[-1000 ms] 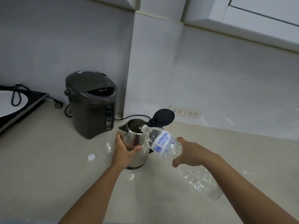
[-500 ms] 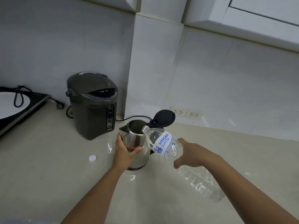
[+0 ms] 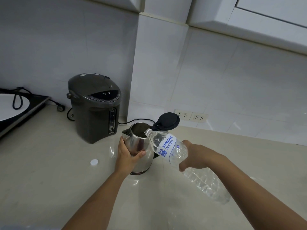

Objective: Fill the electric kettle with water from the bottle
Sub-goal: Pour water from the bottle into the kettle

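The right hand (image 3: 197, 155) clamps the tilted bottle (image 3: 172, 150), its mouth over the open kettle (image 3: 139, 143); the left hand (image 3: 127, 155) grips the kettle's side.

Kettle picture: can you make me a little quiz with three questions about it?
1. True or false: the kettle lid is shut.
2. Which hand holds the bottle? A) left B) right
3. Fill in: the small white cap lies on the ____.

Key:
1. False. The lid stands open.
2. B. The right hand tilts the bottle's mouth over the kettle's opening; the left hand steadies the kettle.
3. Counter, left of the kettle.
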